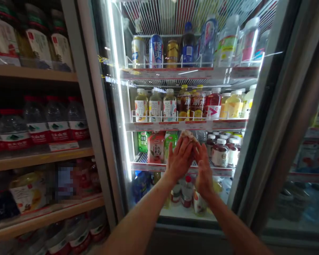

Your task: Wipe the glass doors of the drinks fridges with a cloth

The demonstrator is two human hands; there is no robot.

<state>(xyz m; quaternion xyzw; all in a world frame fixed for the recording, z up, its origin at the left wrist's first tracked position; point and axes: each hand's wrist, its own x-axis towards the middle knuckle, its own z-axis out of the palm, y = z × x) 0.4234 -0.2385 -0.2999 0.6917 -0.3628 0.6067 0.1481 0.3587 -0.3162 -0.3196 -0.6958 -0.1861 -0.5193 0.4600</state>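
My left hand (179, 159) and my right hand (204, 175) meet in front of a lit drinks fridge, at the height of its third shelf. A crumpled pale cloth (187, 134) shows at the fingertips of both hands, with most of it hidden behind the fingers. The left fingers lie long and close together over the cloth. My right fingers press against its right side, with the thumb pointing up. Reflections show on the glass door (117, 81) between me and the bottles; I cannot tell whether the cloth touches it.
Behind the glass stand rows of cans and bottles, among them tea bottles (155, 106) and a red drink carton (156, 148). Open shelving (42, 156) with water bottles (57, 122) is on the left. A metal door frame (276, 141) runs down the right side.
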